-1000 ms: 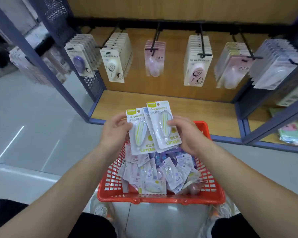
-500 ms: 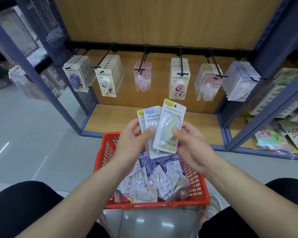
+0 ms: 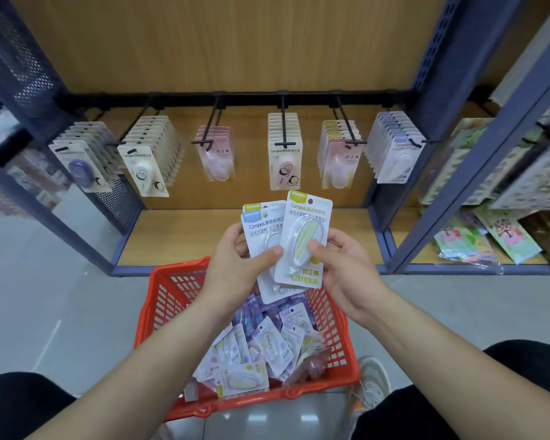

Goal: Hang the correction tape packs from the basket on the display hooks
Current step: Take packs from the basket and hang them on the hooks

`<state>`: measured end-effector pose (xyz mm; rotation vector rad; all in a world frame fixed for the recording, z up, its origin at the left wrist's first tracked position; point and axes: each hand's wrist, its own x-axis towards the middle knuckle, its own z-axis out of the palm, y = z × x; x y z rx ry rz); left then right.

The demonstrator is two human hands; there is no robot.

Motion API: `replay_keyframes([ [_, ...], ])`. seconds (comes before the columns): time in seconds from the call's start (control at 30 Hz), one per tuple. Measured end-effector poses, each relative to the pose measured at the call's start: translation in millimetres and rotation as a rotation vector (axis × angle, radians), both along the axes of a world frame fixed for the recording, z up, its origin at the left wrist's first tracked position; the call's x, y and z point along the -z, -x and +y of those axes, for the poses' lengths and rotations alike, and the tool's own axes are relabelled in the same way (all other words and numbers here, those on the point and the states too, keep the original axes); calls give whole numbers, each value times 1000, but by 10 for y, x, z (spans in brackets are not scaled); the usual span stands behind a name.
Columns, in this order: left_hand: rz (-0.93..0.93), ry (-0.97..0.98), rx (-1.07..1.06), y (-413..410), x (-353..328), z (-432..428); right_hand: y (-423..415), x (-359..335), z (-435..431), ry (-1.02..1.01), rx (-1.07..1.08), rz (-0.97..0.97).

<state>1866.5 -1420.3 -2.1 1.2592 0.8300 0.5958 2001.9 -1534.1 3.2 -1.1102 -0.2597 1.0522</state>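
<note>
My left hand [image 3: 235,265] grips a small stack of correction tape packs, a blue-labelled pack [image 3: 262,236] in front and a yellow-topped one behind it. My right hand [image 3: 340,265] pinches a yellow-green correction tape pack [image 3: 304,239] that overlaps the stack's right side. Both hands are above the red basket [image 3: 169,290], which holds several more packs [image 3: 254,354]. Ahead, black display hooks [image 3: 283,122] on a rail carry rows of hung packs; the pink row [image 3: 216,154] is short.
A wooden shelf floor [image 3: 178,236] lies below the hooks inside a blue metal frame [image 3: 426,154]. Perforated metal panel [image 3: 23,68] at left. Sticker packs [image 3: 489,239] fill the right-hand bay. My knees flank the basket; grey floor at left.
The view tilted up toward the hooks. My hands brought the packs together and raised them, and my right hand now holds the yellow-green pack across the stack in my left hand.
</note>
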Motion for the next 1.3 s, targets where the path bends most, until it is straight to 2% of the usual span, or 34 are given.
replay_keyframes([
  [0.43,51,-98,74,-196,-130,182,-284,-53,-108,101,90,-111],
  [0.6,39,-89,88,-212,-119,257,-332,-69,-49,118,35,-165],
  [0.87,-18,-30,35,-268,-107,473,-504,-171,185,236,-155,-365],
  [1.17,-18,-26,-22,-245,-25,742,-435,-26,492,163,-136,-307],
  [1.3,13,-27,-16,-217,17,823,-436,64,556,207,-181,-339],
])
